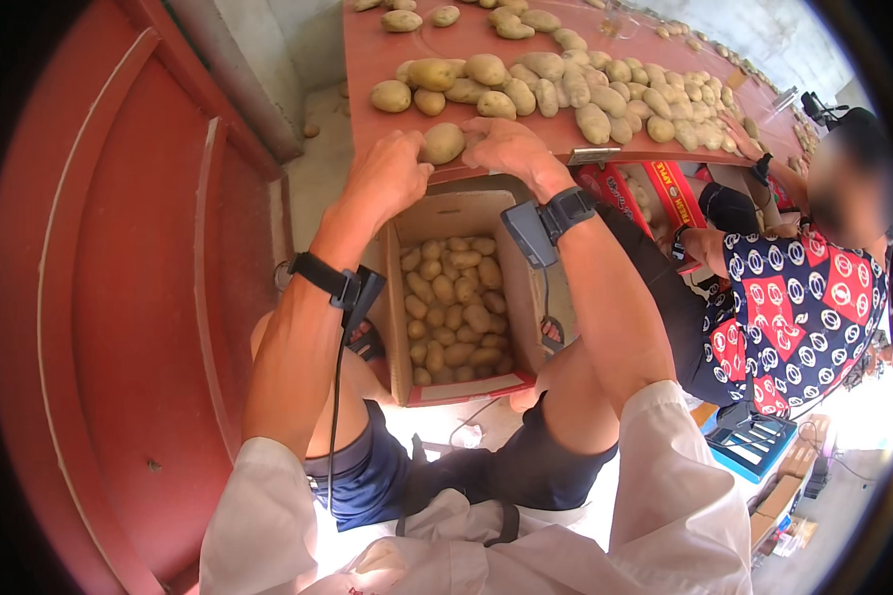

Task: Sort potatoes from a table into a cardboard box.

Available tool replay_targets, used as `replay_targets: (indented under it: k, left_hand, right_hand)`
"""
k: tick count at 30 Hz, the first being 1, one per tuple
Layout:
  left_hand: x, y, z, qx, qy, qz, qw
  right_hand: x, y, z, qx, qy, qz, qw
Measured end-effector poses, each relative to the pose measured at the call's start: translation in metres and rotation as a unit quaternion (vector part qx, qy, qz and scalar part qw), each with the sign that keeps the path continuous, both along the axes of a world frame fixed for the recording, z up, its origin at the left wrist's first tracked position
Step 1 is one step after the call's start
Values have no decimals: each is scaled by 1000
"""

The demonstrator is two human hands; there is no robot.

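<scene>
A single potato [443, 143] lies between my two hands at the near edge of the red table [372, 44]. My left hand [388, 172] is at its left side with curled fingers, and my right hand [507, 147] reaches its right side with the fingertips. Whether either hand grips it firmly is not clear. Just beyond my hands, many loose potatoes [496, 105] spread across the tabletop towards the right. Below my hands, between my legs, stands an open cardboard box [454, 212] holding many potatoes [454, 316] in its lower part.
On the right a co-worker [796, 312] sits close by, one hand [740, 137] on the table's potatoes. Red and yellow printed boxes [666, 190] with potatoes stand below the table there. A red wooden door [134, 297] is at the left. Black cables hang from my wrist straps.
</scene>
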State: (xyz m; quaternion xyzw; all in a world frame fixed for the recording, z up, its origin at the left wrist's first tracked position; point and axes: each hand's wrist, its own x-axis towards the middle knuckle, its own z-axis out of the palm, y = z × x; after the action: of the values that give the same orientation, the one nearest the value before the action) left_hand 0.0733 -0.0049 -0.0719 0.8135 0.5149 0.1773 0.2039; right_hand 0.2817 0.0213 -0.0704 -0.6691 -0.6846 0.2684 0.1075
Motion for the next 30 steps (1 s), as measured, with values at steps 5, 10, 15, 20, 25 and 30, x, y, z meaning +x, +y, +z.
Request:
replay_targets:
  k: [5,10,15,20,25,30]
  left_hand:
    - [2,11,-6,13,5,33,999]
    - [6,27,-36,31,15,-7,999]
    - [8,34,-38,95,56,19,994]
    - [7,16,-20,-40,20,19,999]
    - [-6,-4,-16,-80,-23,-46,995]
    - [-19,-15,-3,-132,-62,-22,989]
  right_hand:
    - [-18,-13,1,18,-5,26,999]
    - [-12,-25,4,67,34,122,990]
    - [-21,-55,29,-50,23,133,990]
    - [-22,-77,25,-94,-35,174,980]
    - [-7,-88,5,-156,-99,218,958]
    - [11,-93,-10,-132,-196,216,947]
